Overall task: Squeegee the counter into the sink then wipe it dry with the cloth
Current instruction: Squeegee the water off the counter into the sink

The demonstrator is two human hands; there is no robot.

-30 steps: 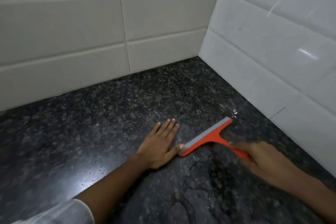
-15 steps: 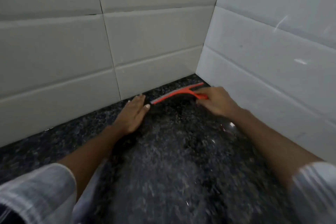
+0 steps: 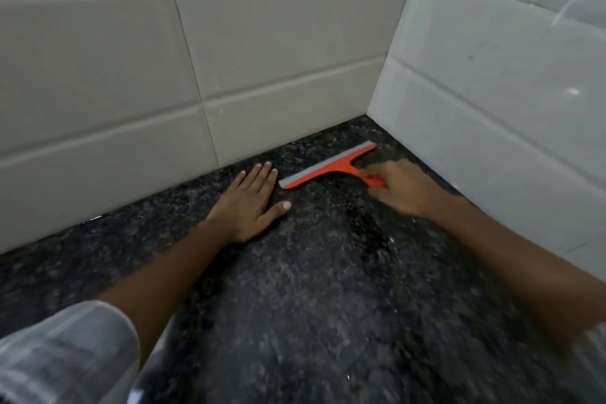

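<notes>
An orange squeegee [image 3: 329,166] with a grey rubber blade lies blade-down on the dark speckled granite counter [image 3: 311,289], near the back corner and a little off the back wall. My right hand [image 3: 401,188] grips its short orange handle. My left hand [image 3: 254,203] rests flat on the counter, fingers spread, just left of the blade's near end and not touching it. No sink and no cloth are in view.
White tiled walls close the counter at the back [image 3: 164,75] and on the right [image 3: 508,92], meeting in a corner just beyond the squeegee. A few small water drops glint on the stone near my right forearm.
The squeegee went from the counter's middle into the back corner, then came back a little toward me. My left hand followed it toward the wall and stays flat.
</notes>
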